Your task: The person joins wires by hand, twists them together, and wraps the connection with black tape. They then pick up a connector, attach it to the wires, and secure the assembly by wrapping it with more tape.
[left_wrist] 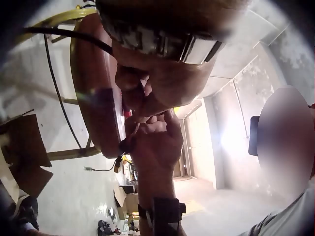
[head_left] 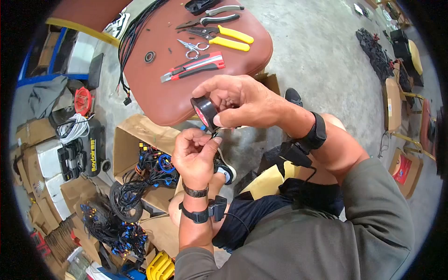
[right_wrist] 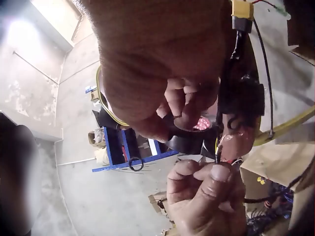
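My right hand grips a roll of black electrical tape between thumb and fingers; a red and white label shows on its side. Just below, my left hand pinches a thin dark cable between thumb and forefinger. The tape roll is close over the left fingertips. In the right wrist view, a yellow connector on a black lead hangs near the right hand. The left wrist view shows both hands close together in front of the seat, with the pinched cable mostly hidden by fingers.
On the brown padded seat lie a red utility knife, scissors, yellow-handled cutters, grey-handled pliers, a ring bearing and a bundle of black cables. An open carton holding wire harnesses stands below left.
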The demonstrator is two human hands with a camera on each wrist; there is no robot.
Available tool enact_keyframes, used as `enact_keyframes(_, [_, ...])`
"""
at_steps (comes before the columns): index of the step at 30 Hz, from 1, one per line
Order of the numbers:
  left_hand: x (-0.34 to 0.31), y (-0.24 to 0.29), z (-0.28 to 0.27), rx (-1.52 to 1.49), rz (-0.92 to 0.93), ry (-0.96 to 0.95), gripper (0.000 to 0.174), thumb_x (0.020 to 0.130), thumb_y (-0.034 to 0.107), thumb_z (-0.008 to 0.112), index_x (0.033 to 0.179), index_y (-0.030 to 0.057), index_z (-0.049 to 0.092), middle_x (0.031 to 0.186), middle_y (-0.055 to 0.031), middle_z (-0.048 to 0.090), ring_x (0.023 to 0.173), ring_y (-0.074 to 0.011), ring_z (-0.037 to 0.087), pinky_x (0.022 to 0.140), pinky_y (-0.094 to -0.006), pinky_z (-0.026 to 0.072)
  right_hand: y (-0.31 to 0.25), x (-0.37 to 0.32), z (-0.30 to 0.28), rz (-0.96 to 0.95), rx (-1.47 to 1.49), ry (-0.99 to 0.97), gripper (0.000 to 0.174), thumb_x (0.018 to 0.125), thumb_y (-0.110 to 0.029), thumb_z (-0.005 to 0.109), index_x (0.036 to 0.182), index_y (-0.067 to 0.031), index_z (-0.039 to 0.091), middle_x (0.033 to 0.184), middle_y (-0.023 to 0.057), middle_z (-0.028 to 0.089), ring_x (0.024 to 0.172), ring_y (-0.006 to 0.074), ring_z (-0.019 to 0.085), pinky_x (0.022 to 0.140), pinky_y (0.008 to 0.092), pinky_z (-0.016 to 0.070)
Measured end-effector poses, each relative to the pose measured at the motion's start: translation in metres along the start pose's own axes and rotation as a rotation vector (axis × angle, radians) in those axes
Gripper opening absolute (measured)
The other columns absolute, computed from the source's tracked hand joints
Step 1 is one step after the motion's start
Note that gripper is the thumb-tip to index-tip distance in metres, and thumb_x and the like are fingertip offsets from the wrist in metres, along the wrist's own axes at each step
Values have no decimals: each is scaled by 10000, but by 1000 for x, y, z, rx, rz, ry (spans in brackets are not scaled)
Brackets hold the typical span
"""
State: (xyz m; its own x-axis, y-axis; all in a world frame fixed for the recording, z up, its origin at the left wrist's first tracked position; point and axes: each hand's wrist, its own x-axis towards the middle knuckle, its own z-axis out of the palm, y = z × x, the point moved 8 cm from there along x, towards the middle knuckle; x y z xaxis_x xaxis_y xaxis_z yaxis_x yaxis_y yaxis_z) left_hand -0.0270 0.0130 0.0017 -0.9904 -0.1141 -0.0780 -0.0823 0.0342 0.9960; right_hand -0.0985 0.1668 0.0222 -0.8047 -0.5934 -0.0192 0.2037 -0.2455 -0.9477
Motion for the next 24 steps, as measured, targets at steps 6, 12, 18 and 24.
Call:
enact_keyframes(6, [6,-16,-10,-179,-95,18,294,775,-148,702,980,23,577,874,-43,651,697,-54,588,594,-193,492,-7,-4,6,11,-24,-57,599,793,48,641,1371,-25,504,851,-25,615,746,17,510,627,201,402])
enact_keyframes(12, [12,-19,-15,-162,-175,-56,246,828,-131,632,1011,19,564,895,-84,656,569,-94,611,437,-190,430,-5,-10,10,108,-277,-142,671,742,-88,793,1364,-55,543,817,-17,585,670,39,504,584,221,412])
enact_keyframes(18, [16,-29,-18,-343,-258,-69,230,817,-123,639,985,22,579,891,-97,664,588,-123,624,455,-200,438,-9,-13,6,88,-480,-190,526,738,-134,778,1233,-72,610,876,66,672,729,127,599,679,286,503])
enact_keyframes(24, [21,-31,-21,-506,-304,-42,179,853,-60,657,999,37,622,915,-103,695,587,-146,606,462,-230,443,-8,-14,8,85,-597,-205,557,710,-102,771,1233,-62,584,910,90,671,757,189,630,691,336,497])
